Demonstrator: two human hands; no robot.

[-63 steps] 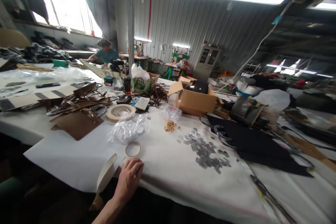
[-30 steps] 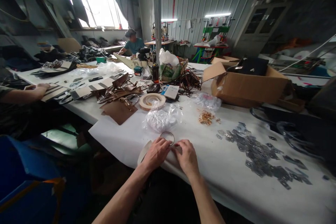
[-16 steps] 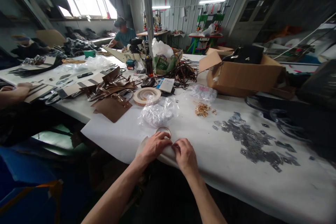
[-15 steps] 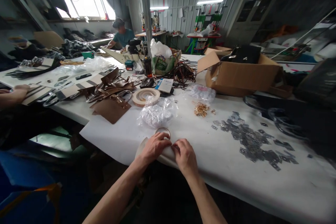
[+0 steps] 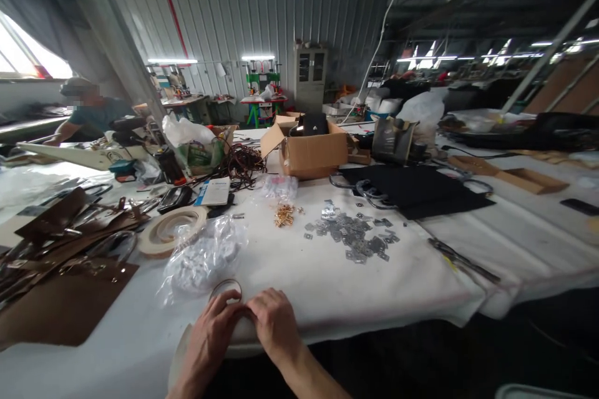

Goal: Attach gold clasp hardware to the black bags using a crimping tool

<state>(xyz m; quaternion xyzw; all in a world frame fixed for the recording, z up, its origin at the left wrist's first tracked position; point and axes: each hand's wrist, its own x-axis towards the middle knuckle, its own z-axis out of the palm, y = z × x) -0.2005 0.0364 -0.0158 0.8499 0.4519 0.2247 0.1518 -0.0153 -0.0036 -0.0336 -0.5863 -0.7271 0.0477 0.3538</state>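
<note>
My left hand (image 5: 213,327) is closed, its fingers bent at the table's near edge. A thin brown strip curled into a loop (image 5: 240,287) rises just behind its fingertips. My right hand (image 5: 275,323) is pinched closed, fingertips meeting those of the left; what lies between them is hidden. Under the hands a pale, rounded panel (image 5: 178,352) shows in part at the table edge. Just beyond the left hand lie a clear plastic bag of white pieces (image 5: 201,262) and a roll of tan tape (image 5: 152,240).
Grey metal plates (image 5: 358,234) lie scattered ahead to the right, near a small heap of gold hardware (image 5: 284,216). Brown leather pieces (image 5: 60,299) cover the left side. Behind stand a cardboard box (image 5: 313,156) and black panels (image 5: 416,190). A person (image 5: 98,112) sits far left.
The view has swung to the right, so the table's contents appear farther left. Both hands remain together by the looped strip.
</note>
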